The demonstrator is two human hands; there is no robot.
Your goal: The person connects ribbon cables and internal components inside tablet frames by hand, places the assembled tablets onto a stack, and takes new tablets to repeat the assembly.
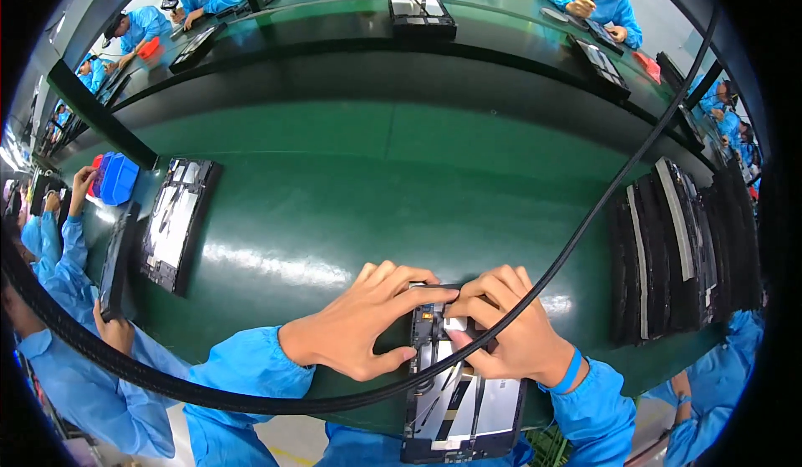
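An opened tablet, its silver battery panels and dark cables bare, lies at the table's near edge in front of me. My left hand grips its upper left corner, fingers over the far edge and thumb against the left side. Over the upper right part, my right hand has thumb and fingers pinched on a small white piece close to the tablet's inner parts. The right fingers partly cover that piece. A blue band circles my right wrist.
A thick black cable arcs across the view, passing before my right hand. Dark padded slabs stand in a row at right. Another opened tablet and a blue bin are at left, beside a co-worker's hand. A raised shelf runs behind.
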